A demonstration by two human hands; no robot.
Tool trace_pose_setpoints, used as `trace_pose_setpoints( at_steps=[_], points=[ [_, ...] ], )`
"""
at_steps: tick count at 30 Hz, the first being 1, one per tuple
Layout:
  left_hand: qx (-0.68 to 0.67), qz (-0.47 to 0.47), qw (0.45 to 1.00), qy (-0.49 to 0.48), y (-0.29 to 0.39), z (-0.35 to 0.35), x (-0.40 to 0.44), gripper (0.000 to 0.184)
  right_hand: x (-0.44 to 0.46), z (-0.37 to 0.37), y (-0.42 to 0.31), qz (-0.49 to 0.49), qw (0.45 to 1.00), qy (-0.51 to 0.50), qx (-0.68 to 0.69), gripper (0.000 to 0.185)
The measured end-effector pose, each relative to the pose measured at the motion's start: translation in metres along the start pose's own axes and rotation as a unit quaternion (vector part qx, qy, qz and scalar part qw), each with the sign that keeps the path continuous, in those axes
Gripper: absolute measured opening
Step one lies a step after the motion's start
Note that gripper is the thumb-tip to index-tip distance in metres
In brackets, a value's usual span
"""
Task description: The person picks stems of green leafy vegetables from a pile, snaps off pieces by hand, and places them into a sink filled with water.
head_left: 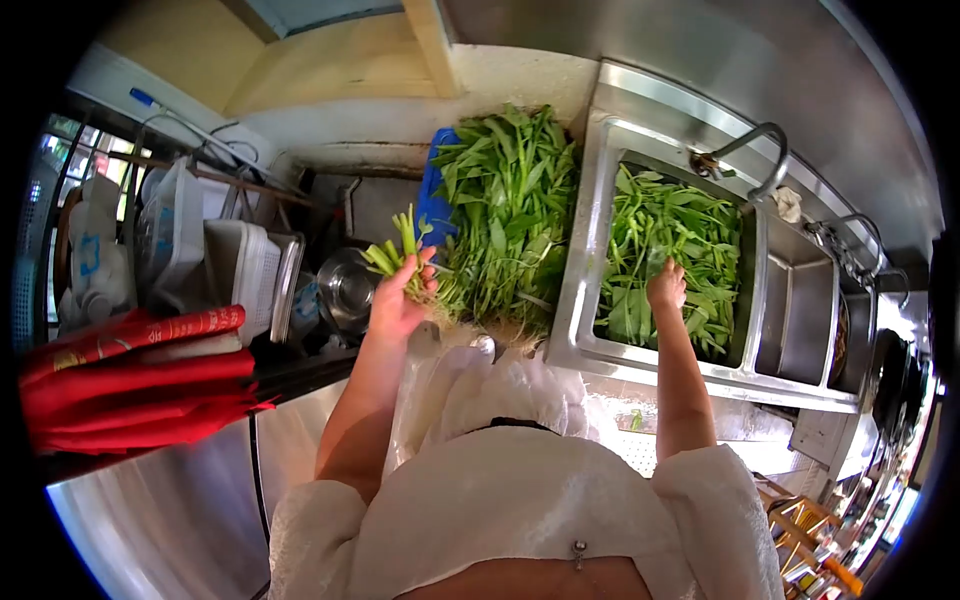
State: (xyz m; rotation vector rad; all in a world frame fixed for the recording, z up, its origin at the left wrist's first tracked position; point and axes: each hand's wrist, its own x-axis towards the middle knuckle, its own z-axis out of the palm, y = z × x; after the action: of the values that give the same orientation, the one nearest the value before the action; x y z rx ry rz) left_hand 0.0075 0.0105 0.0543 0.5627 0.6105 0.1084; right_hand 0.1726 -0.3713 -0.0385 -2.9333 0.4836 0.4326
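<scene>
My left hand point(405, 292) is closed around a small bunch of pale green stems point(408, 240), held to the left of a tall heap of leafy greens point(508, 215). A blue crate point(433, 195) shows along that heap's left side. My right hand point(667, 287) reaches into the large sink basin, where it touches leafy greens point(685, 225) that fill the basin. Its fingers are curled and partly hidden, and I cannot make out exactly what lies between them.
A curved faucet point(775, 160) stands behind the steel sink point(580, 290), with a smaller basin point(795, 300) to the right. White plastic baskets point(240, 275), a metal pot point(347, 290) and red bags point(140, 390) are at the left.
</scene>
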Motion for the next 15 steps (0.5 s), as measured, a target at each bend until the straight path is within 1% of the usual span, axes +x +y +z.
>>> trace_pose_setpoints(
  at_steps=[1,2,3,4,5,6,7,8,9,10,12,13,14,15],
  points=[
    [0.006,-0.005,1.000,0.021,0.007,-0.015,-0.004,0.025,-0.007,0.011,-0.006,-0.057,0.997,0.058,0.007,0.043],
    [0.013,0.009,1.000,0.006,0.012,-0.033,-0.006,0.025,-0.013,0.021,-0.014,-0.113,0.987,0.117,0.015,0.043],
    [0.013,0.020,1.000,0.005,0.016,-0.036,-0.012,0.023,-0.023,0.018,-0.031,-0.206,0.949,0.236,0.043,0.038],
    [0.015,0.027,1.000,0.007,0.019,-0.039,-0.020,0.022,-0.031,0.014,-0.049,-0.270,0.929,0.240,0.077,0.032],
    [0.013,0.024,1.000,0.014,0.020,-0.043,-0.024,0.022,-0.053,-0.002,-0.077,-0.336,0.897,0.249,0.144,0.027],
    [0.006,0.023,1.000,0.021,0.021,-0.046,-0.025,0.018,-0.074,-0.002,-0.100,-0.242,0.918,0.039,0.313,0.024],
    [-0.001,0.020,0.999,0.027,0.021,-0.049,-0.025,0.015,-0.082,0.010,-0.120,-0.355,0.902,0.046,0.242,0.021],
    [-0.003,0.017,0.999,0.027,0.020,-0.053,-0.023,0.015,-0.082,0.035,-0.139,-0.379,0.906,0.018,0.188,0.018],
    [-0.002,0.008,1.000,0.025,0.018,-0.060,-0.020,0.013,-0.087,0.049,-0.156,-0.392,0.895,0.041,0.209,0.016],
    [-0.001,0.000,1.000,0.022,0.017,-0.064,-0.017,0.012,-0.085,0.054,-0.171,-0.327,0.928,-0.027,0.176,0.018],
    [0.003,-0.002,1.000,0.023,0.018,-0.058,-0.020,0.013,-0.068,0.084,-0.192,-0.241,0.959,-0.036,0.143,0.021],
    [0.016,0.000,1.000,0.026,0.018,-0.057,-0.022,0.013,-0.061,0.098,-0.198,-0.241,0.960,-0.034,0.142,0.021],
    [0.029,0.002,0.999,0.029,0.019,-0.059,-0.024,0.013,-0.058,0.106,-0.205,-0.204,0.968,-0.034,0.146,0.024],
    [0.016,-0.018,0.999,0.040,0.020,-0.065,-0.022,0.013,-0.055,0.113,-0.210,-0.165,0.974,-0.035,0.150,0.029]
  ],
)
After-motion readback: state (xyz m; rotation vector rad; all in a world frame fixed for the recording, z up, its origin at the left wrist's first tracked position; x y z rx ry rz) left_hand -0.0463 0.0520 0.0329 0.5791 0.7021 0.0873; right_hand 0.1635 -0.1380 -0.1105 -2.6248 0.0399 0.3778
